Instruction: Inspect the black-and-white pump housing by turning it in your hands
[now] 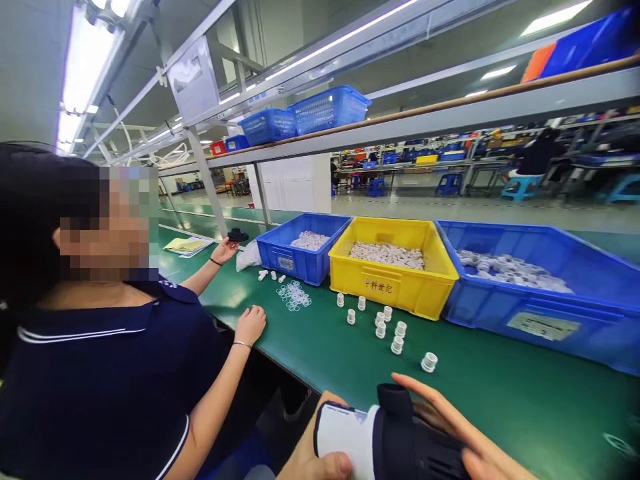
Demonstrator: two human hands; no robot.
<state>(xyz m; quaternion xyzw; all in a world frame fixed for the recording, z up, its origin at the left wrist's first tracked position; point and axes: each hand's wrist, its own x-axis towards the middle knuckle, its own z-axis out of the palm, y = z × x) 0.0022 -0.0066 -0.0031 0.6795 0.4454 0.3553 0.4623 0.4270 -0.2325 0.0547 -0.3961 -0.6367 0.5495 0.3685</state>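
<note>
Black-and-white padded device (385, 437) sits at the bottom edge, gripped between both of the wearer's hands; left hand (313, 453) clasps its white end, thumb pressed across the front; right hand (465, 433) lies over the black part, fingers extended and loosely spread, one reaching past the strap. Just beyond, white plastic caps (390, 330) stand scattered on the green bench (525, 400); clear rings (294, 295) lie further left. Behind them, a yellow bin (395, 283) stands between two blue bins (303, 257), all holding white parts. Seated at left, a co-worker in a dark shirt rests one hand (250, 325) on the bench and raises a black item (237, 235) with the other.
</note>
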